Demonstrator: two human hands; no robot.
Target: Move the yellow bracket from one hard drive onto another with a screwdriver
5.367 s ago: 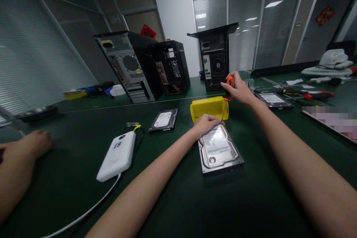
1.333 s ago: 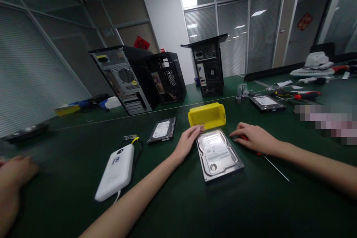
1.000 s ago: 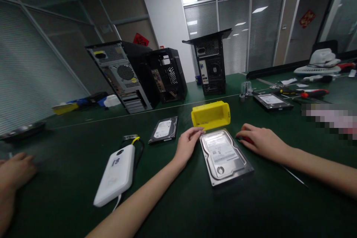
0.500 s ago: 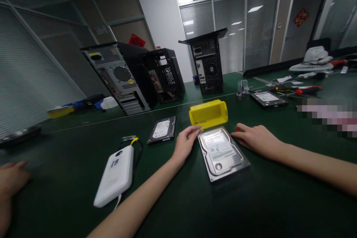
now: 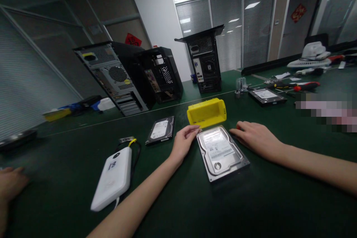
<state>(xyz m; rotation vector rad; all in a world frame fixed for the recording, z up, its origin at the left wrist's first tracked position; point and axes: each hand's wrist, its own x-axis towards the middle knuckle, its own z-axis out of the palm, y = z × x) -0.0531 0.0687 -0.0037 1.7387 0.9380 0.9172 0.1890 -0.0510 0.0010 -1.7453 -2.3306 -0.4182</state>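
A silver hard drive lies label up on the green table between my two hands. My left hand is at its upper left corner, thumb and fingertips pinched together in front of the yellow bin; what they pinch is too small to make out. My right hand rests on the table by the drive's right side, its fingers curled. A bit of red shows at its fingers, but most of that thing is hidden. The yellow bin lies just beyond the drive, its open side facing me.
Left of my left hand are a black hard drive and a white power bank with a cable. Computer cases stand behind. Another hard drive and pliers lie at right. Another person's hand rests at far left.
The whole view has shifted slightly, so things appear a little further left. Both hands keep about the same places beside the silver hard drive, which stays put.
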